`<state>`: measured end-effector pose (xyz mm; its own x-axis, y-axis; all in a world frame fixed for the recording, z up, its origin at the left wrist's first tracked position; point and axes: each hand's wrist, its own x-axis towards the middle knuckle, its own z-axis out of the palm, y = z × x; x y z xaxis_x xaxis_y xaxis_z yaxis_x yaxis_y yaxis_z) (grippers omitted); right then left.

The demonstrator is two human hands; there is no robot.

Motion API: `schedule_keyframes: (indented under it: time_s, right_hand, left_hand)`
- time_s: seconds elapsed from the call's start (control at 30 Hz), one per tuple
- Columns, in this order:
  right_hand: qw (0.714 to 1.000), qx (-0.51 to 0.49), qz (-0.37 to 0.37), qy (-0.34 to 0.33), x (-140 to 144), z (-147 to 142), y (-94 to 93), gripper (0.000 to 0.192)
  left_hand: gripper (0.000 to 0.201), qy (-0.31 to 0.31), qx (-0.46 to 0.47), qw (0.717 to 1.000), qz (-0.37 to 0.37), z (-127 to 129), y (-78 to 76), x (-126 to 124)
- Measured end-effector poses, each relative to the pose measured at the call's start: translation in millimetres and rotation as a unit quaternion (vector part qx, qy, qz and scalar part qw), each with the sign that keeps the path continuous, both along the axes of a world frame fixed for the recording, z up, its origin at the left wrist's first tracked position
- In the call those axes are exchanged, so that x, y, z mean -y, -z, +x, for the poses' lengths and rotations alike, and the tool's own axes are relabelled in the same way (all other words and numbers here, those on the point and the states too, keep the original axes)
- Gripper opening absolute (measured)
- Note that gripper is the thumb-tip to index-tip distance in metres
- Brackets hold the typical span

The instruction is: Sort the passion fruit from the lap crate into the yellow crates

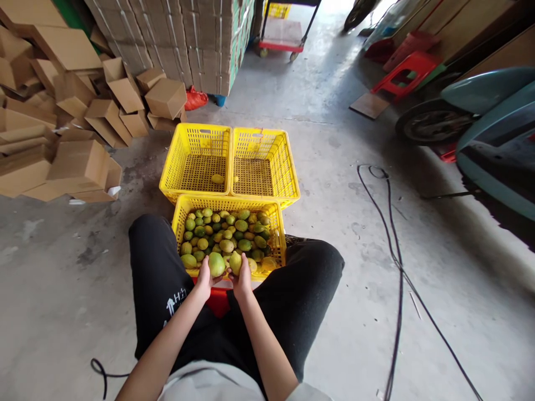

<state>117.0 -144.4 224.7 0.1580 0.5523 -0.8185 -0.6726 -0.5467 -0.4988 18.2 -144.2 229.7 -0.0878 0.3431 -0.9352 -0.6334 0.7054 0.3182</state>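
Observation:
My left hand (204,278) is closed round a large green lemon (216,264). Close beside it, my right hand (242,281) grips a smaller yellow-green lemon (235,263). Both are held over the near rim of a yellow plastic crate (281,236) between my knees. Many green and yellowish lemons (226,246) lie heaped in that crate. Beyond it stand two more yellow crates side by side. A single yellow lemon (217,179) lies in the left far crate (168,161), and a small yellow one (236,179) in the right far crate (292,167).
Cardboard boxes (79,167) are piled at the left, before a tall strapped stack of cartons (167,44). A flat trolley (282,33) stands at the back. On the right are a red stool (405,75), a scooter (497,145) and a black cable (399,278) along the floor.

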Motion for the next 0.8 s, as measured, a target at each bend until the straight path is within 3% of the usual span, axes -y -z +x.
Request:
schedule_keyframes:
  time_s: [0.23,0.47,0.63,0.8]
  right_hand:
    - [0.999,0.007,0.039,-0.012,1.4,-1.7,0.3,0.042]
    - [0.997,-0.074,-0.016,-0.017,-1.3,2.4,-1.3,0.043]
    - [0.999,-0.044,-0.026,0.004,-0.9,1.0,-3.0,0.028]
    - [0.999,-0.025,-0.031,0.022,-1.0,0.9,-2.9,0.017]
  left_hand:
    - [0.031,0.002,-0.025,1.000,0.013,-0.6,6.3,0.4]
    - [0.037,0.026,0.025,0.998,0.057,-1.2,-6.6,0.9]
    - [0.030,0.014,-0.032,0.994,0.108,1.0,-8.9,3.7]
    - [0.028,-0.015,-0.021,0.996,0.089,0.5,-6.2,5.4]
